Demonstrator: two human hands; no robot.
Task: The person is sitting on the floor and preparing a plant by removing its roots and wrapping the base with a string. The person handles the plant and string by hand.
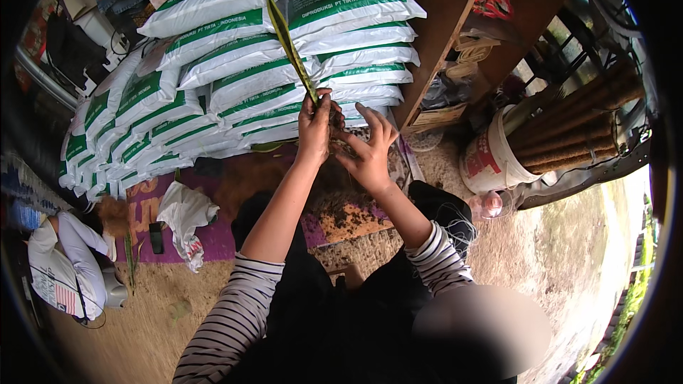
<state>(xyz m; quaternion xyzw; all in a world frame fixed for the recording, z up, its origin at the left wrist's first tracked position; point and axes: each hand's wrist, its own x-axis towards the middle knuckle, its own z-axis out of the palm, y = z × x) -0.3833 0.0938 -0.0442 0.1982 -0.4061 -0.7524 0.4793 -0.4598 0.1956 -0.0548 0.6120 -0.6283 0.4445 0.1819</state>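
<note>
My left hand [316, 127] grips a long, narrow plant [288, 42], likely a snake plant, near its base. Its green, yellow-edged leaf rises up and to the left across stacked sacks. A dark clump of soil and roots [336, 115] shows at the base, beside my left fingers. My right hand [372, 144] is just right of the clump, fingers spread, with the thumb side close to the roots; whether it touches them I cannot tell. Below both hands, loose dark soil [349, 217] lies scattered over a purple and orange printed sheet [224, 234].
White-and-green sacks [256, 74] are piled ahead, beside a wooden panel [445, 48]. At right, a white bucket [488, 154] holds brown fibrous poles [571, 144], near a clear plastic cup [492, 204]. A crumpled white bag [184, 213] and a phone-like black object [156, 238] lie left. A person [66, 272] sits far left.
</note>
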